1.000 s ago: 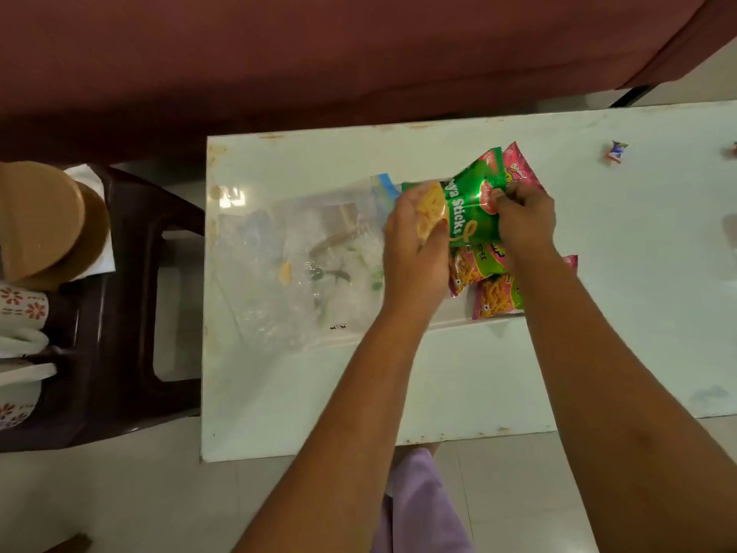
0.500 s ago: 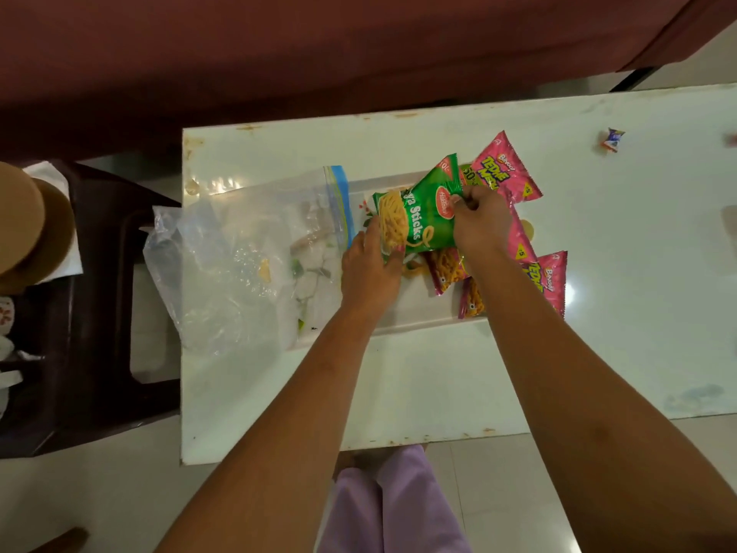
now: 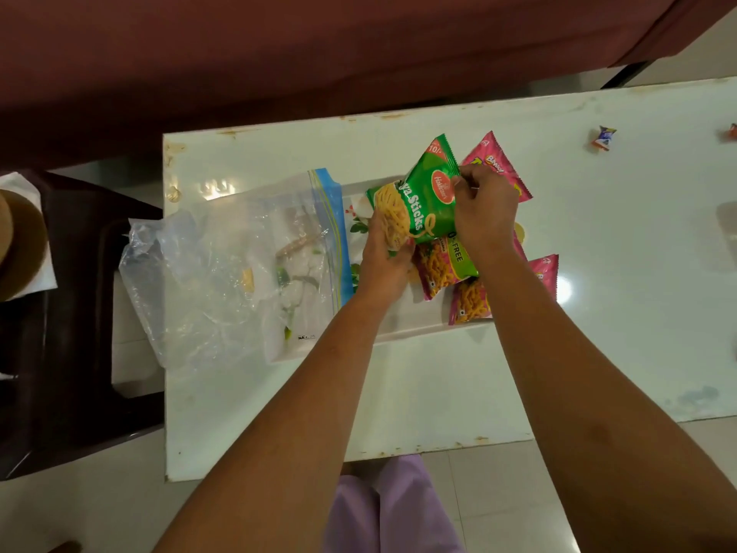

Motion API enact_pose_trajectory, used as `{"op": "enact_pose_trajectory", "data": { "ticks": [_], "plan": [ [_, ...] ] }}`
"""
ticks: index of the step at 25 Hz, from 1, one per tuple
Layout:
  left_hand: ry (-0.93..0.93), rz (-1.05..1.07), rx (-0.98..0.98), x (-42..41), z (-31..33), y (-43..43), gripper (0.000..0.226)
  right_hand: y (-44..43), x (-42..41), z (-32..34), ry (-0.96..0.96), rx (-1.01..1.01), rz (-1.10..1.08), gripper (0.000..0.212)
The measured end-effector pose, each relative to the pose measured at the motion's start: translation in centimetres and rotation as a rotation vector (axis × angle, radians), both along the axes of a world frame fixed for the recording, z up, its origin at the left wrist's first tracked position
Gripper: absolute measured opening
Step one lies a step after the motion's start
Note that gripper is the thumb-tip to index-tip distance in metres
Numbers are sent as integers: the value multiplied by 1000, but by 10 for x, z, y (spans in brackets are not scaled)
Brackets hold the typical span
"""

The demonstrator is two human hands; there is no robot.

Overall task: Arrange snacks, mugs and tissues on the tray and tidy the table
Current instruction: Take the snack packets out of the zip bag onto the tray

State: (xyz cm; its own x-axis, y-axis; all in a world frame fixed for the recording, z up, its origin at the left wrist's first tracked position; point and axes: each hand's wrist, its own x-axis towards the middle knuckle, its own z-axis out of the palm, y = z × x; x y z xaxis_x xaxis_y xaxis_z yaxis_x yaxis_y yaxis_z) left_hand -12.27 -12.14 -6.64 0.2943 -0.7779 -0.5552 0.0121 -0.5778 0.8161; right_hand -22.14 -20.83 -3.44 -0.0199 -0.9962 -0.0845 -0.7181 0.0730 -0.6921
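Green snack packet [image 3: 423, 199] held over tray [image 3: 399, 330] — left hand [image 3: 383, 266] curls round its 7 o'clock end, right hand [image 3: 484, 211] pinches 2 o'clock edge.

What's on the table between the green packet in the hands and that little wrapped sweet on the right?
In the head view, a pink snack packet pokes out beside the green packet; beyond it the table is bare up to the sweet.

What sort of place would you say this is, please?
Most likely a home sitting room: a white table stands before a maroon-covered sofa or bed, with a dark plastic chair beside it.
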Motion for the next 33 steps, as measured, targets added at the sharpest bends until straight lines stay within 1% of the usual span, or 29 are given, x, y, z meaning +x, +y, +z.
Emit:
{"op": "enact_pose_trajectory", "data": {
  "ticks": [2,3,5,7,10,13,17,22,24,26,27,28,30,33],
  "plan": [
    [52,86,62,-4,-3,2,72,8,-15,4,76,-27,-64,34],
    [75,124,81,-5,-5,2,74,14,-26,5,118,-4,-110,37],
    [79,145,97,-6,-7,3,74,25,-42,5,244,116,-134,43],
    [66,135,74,-6,-7,2,71,31,-46,4,339,230,-96,46],
    [53,133,35,-6,-9,1,65,33,-40,7,302,256,-89,37],
    [30,121,31,-7,-8,-1,64,47,-44,13,215,225,-177,31],
    [-34,95,36,-7,-9,-3,66,86,-48,8,149,208,-307,32],
    [-109,56,41,-4,-8,-6,68,98,-45,-1,112,157,-309,36],
    [-166,17,29,2,-9,-11,76,98,-51,0,157,115,-313,40],
    [-290,-65,26,12,-8,-18,88,104,-64,1,313,84,-367,46],
    [-354,-116,25,16,-7,-23,94,109,-70,1,357,101,-390,51],
    [-397,-168,18,19,-6,-28,100,116,-75,0,355,134,-386,55],
    [-417,-266,2,21,-4,-39,109,127,-78,-7,322,182,-309,56],
    [-439,-364,-3,19,-5,-49,109,119,-80,-17,332,170,-236,58]
  ]
}}
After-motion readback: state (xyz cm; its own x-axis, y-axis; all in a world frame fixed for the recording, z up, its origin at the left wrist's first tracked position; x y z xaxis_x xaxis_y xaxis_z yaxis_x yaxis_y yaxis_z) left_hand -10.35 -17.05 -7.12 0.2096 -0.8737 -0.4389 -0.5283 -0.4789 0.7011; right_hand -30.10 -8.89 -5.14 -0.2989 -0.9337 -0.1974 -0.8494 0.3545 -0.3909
